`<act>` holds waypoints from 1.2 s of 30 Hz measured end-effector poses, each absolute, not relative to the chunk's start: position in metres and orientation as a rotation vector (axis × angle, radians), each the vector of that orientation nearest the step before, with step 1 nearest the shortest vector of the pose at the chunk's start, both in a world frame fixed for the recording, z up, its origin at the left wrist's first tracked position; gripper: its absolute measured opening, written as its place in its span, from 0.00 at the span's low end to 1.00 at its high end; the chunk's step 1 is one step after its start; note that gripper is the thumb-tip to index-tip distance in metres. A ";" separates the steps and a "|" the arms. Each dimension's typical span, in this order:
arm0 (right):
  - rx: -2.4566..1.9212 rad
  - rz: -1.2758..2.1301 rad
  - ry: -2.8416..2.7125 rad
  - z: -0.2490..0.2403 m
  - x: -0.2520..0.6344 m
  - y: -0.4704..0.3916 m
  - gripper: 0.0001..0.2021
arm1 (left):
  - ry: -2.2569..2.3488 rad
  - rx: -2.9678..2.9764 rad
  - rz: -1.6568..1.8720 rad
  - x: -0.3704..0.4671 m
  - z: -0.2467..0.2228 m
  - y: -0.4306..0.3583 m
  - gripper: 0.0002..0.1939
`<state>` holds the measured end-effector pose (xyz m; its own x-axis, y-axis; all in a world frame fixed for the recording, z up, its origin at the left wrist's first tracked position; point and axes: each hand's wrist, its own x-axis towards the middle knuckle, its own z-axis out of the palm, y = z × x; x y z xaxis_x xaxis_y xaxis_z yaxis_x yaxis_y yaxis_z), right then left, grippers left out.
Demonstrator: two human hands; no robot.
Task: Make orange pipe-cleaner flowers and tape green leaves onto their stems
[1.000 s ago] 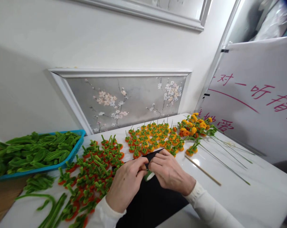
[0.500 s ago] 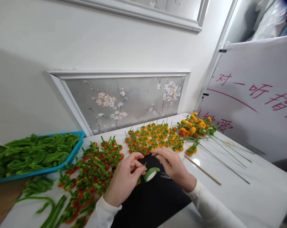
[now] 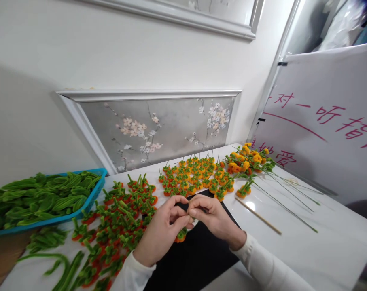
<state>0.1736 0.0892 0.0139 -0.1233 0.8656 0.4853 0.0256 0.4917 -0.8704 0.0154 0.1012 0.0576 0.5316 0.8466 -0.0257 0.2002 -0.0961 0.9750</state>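
Over the black mat (image 3: 195,258), my left hand (image 3: 163,230) and my right hand (image 3: 215,218) meet with fingertips pinched together. What they pinch is too small and hidden to make out. Just below my left fingers shows a small orange flower with green leaves (image 3: 181,235). The tape roll (image 3: 195,222) is mostly hidden behind my fingers. Left of my hands lie many red-orange flowers with green stems (image 3: 110,230). Rows of orange and yellow flowers (image 3: 195,173) stand beyond my hands.
A blue basket (image 3: 102,178) of green fuzzy leaves (image 3: 49,198) stands at the left. To the right are a wooden stick (image 3: 259,216), long green stems (image 3: 286,206) and bunched yellow-orange flowers (image 3: 247,157). A whiteboard (image 3: 323,89) with red writing rises behind.
My right hand has moved left and down to meet my left fingertips. The scissors and most of the tape roll are now covered, and the small flower below my left hand shows more.
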 end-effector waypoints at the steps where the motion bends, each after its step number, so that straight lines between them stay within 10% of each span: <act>1: -0.799 0.864 -1.525 0.013 0.173 0.089 0.13 | 0.898 1.575 0.689 0.015 0.058 0.101 0.11; 27: -0.772 0.968 -1.440 0.011 0.176 0.086 0.12 | 0.860 1.486 0.667 0.017 0.056 0.101 0.15; 36: -0.991 0.808 -1.469 0.029 0.191 0.098 0.08 | 1.147 1.436 1.571 -0.038 0.091 0.118 0.08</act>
